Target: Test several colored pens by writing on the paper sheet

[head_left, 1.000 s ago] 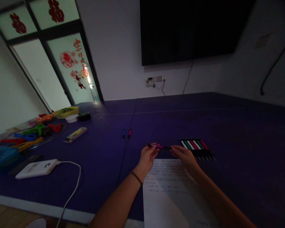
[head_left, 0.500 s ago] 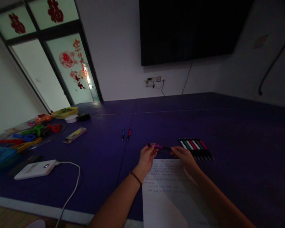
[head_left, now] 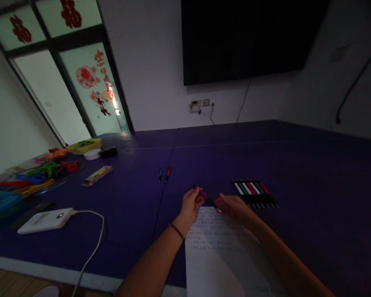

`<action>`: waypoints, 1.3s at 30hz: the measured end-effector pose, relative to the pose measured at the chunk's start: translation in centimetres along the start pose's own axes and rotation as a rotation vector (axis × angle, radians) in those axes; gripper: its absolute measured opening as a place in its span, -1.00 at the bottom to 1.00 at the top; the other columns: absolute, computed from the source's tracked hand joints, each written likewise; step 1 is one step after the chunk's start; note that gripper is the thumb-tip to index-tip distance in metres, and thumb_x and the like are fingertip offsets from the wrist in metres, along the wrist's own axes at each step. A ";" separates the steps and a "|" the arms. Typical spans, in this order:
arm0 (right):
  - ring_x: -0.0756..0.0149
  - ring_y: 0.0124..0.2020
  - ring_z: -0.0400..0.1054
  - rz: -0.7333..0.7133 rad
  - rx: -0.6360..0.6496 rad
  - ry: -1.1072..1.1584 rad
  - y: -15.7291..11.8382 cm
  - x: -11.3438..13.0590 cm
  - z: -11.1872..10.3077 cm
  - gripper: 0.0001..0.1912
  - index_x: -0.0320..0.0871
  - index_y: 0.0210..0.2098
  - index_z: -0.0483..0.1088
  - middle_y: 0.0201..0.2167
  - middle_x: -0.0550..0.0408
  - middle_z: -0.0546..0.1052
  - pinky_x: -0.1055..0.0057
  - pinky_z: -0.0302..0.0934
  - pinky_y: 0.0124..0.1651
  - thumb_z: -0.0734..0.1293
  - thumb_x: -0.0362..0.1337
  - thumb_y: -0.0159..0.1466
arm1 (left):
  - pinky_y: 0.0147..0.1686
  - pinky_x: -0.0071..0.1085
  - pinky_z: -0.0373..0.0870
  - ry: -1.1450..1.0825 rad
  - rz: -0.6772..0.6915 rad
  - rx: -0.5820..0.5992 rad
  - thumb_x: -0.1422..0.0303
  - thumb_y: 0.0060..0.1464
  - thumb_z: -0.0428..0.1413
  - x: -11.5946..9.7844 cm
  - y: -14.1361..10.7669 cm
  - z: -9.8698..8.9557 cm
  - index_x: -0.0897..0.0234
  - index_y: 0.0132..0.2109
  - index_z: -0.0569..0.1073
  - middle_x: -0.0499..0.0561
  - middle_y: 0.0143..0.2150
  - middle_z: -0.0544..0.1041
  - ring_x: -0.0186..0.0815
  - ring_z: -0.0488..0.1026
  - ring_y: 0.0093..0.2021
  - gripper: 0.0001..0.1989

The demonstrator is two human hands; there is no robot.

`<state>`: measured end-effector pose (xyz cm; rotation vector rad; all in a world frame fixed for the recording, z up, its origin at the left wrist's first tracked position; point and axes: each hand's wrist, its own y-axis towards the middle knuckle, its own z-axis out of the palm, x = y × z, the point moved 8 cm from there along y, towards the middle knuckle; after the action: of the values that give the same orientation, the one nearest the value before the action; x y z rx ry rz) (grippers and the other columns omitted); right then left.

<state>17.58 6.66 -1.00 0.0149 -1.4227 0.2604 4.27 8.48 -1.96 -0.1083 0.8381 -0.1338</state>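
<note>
Above the top edge of a handwritten sheet of paper (head_left: 214,255), a purple-and-black pen (head_left: 202,194) is held between both hands. My left hand (head_left: 191,204) is closed on its upper part, with the black end sticking out past the fingers. The pen slants down to the right. At its lower end, the fingers of my right hand (head_left: 233,206) are closed about the black grip, and the tip shows just below them. To the right lies a row of several pens (head_left: 254,193) with white, green and red barrels. A blue pen (head_left: 160,175) and a red pen (head_left: 167,175) lie apart at the left.
On the purple table (head_left: 136,206), a white power bank (head_left: 48,220) with a cable lies at the left. Behind it are a small box (head_left: 98,176), coloured toy-like pieces (head_left: 49,169), a blue container (head_left: 1,203) and a yellow basket (head_left: 85,146).
The pen has swung from nearly level to slanting, its right end now lower. My right hand has shifted slightly left and down with that end. My left hand stays about where it was.
</note>
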 end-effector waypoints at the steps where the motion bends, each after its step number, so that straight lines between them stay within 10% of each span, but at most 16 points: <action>1: 0.42 -0.59 0.27 0.005 0.070 -0.027 -0.3 -0.1 0.7 -0.60 -0.25 -0.55 0.40 -0.64 0.09 0.41 0.44 0.15 -0.47 0.33 0.02 -0.08 | -0.45 -0.50 0.21 0.037 0.001 0.020 0.24 -0.32 0.24 0.1 -0.1 0.2 0.35 -0.47 0.45 -0.05 -0.56 0.39 -0.48 0.30 -0.55 -0.73; 14: 0.52 -0.62 0.20 0.011 0.214 -0.054 -1.1 0.1 2.0 -0.80 -0.25 -0.55 0.42 -0.64 0.17 0.39 0.54 0.07 -0.52 0.37 -0.21 -0.08 | -0.41 -0.46 0.22 0.186 -0.041 0.373 0.28 -0.26 0.22 0.4 -2.1 3.8 0.35 -0.32 0.47 0.01 -0.45 0.45 -0.41 0.34 -0.48 -0.70; 29: 0.50 -0.66 0.23 0.032 0.324 -0.129 -1.7 0.3 2.6 -0.70 -0.28 -0.59 0.39 -0.68 0.12 0.41 0.53 0.10 -0.55 0.35 -0.11 -0.04 | -0.37 -0.47 0.22 0.198 -0.070 0.269 0.40 -0.42 0.29 1.6 -2.4 3.4 0.38 -0.37 0.46 -0.02 -0.45 0.44 -0.43 0.34 -0.44 -0.67; 39: 0.49 -0.80 0.14 -0.091 -0.068 -0.300 0.0 1.3 -0.6 -0.44 -0.23 -0.73 0.31 -0.83 0.13 0.31 0.53 -0.01 -0.72 0.20 0.19 -0.05 | -0.38 -0.46 0.20 0.260 -0.076 0.249 0.37 -0.43 0.29 2.3 -1.6 2.7 0.38 -0.39 0.46 -0.01 -0.45 0.44 -0.43 0.34 -0.46 -0.67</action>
<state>18.34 6.99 0.15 0.0643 -1.7234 0.1377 7.66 6.66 -1.65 0.1142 1.0700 -0.3279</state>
